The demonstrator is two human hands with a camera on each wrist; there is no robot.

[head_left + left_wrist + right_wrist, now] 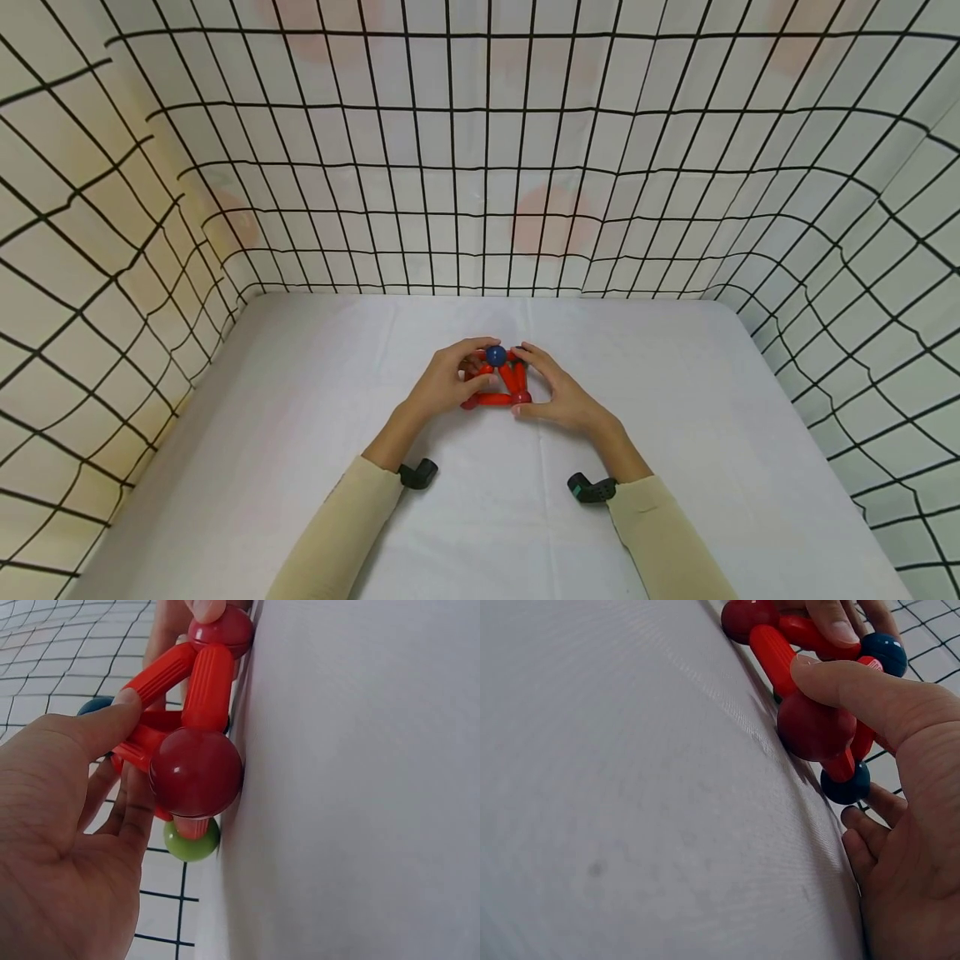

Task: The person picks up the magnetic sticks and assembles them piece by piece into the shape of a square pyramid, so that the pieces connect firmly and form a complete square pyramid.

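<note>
A small frame of red rods (493, 400) and colored balls stands low on the white cloth between both hands. A blue ball (497, 356) tops it, with rods slanting down from it. Dark red balls (195, 772) form the near corners; a green ball (192, 840) and a dark blue ball (845, 782) are at the far ones. My left hand (442, 375) grips the left side, its thumb on a slanted rod close to the top ball. With the thumb on the near right red ball and fingers by the far blue ball, my right hand (566, 400) holds the right side.
White cloth (315, 467) covers the table. A black wire grid (487, 167) rises at the back and along both sides. Black devices (592, 488) are worn on both wrists, at the ends of beige sleeves (337, 533).
</note>
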